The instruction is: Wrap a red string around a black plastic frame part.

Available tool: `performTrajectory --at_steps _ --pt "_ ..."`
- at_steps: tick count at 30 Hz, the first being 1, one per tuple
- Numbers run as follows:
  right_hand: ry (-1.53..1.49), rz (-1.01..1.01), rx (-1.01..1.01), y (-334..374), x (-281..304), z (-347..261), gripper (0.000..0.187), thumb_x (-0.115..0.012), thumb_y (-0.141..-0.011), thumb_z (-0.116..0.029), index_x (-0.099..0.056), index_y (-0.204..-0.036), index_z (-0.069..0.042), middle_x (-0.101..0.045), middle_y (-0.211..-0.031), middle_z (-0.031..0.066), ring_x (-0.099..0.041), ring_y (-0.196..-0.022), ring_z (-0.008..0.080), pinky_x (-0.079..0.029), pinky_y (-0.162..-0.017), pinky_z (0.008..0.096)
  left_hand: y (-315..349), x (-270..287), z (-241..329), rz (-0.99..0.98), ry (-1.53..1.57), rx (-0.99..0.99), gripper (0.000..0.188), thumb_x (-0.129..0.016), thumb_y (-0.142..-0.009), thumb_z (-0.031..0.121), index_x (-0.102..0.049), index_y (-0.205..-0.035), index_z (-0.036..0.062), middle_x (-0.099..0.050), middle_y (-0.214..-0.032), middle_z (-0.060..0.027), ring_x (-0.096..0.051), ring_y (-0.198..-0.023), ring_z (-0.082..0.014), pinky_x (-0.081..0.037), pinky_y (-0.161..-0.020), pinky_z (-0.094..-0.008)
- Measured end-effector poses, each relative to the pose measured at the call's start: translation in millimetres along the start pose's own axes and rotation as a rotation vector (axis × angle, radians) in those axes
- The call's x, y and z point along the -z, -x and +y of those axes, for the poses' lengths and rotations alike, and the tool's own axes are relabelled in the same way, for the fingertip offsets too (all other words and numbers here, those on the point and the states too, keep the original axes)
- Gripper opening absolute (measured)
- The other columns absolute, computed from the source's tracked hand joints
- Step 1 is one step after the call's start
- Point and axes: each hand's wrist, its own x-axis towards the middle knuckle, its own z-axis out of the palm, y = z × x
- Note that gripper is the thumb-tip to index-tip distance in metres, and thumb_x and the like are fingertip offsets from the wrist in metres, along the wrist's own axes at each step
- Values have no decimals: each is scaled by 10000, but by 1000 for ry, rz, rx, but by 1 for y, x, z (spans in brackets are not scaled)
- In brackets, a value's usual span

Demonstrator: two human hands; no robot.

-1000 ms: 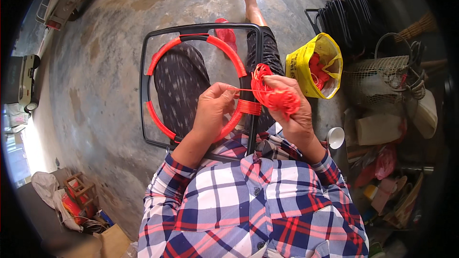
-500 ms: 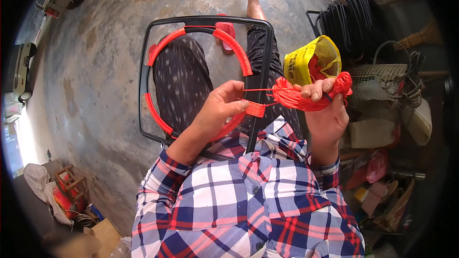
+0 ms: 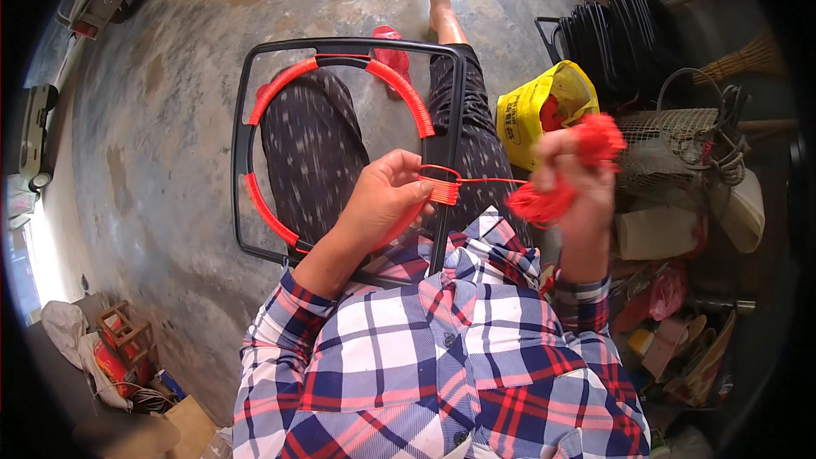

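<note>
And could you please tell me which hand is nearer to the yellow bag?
Right. The right hand, gripping the red cord bundle, is just below the yellow bag in the picture; the left hand is farther left, at the black frame.

The left hand [image 3: 384, 200] curls, angled rightward; the right hand [image 3: 585, 197], blurred, is clenched.

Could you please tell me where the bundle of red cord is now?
In the head view, the bundle of red cord is right of centre, held in the right hand, near the yellow bag.
</note>
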Motion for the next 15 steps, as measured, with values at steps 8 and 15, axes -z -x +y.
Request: performTrajectory --at_steps 8,15 --pt "334 -97 -322 4 -33 51 237 -669 -896 -108 -581 -1093 -11 -593 -783 -25 -553 -661 46 -455 -570 219 -2 1 -4 -20 105 -36 183 -653 -887 35 -540 -1031 17 -673 -905 -98 -662 -665 -137 -548 -554 -237" --pt "-81 -39 -437 11 -38 38 221 -584 -792 59 -550 -983 -47 -514 -704 -22 -464 -550 55 -376 -488 204 -1 2 -1 3 48 35 201 -650 -889 39 -542 -1055 4 -661 -815 -82 -664 -623 -144 -564 -558 -251"
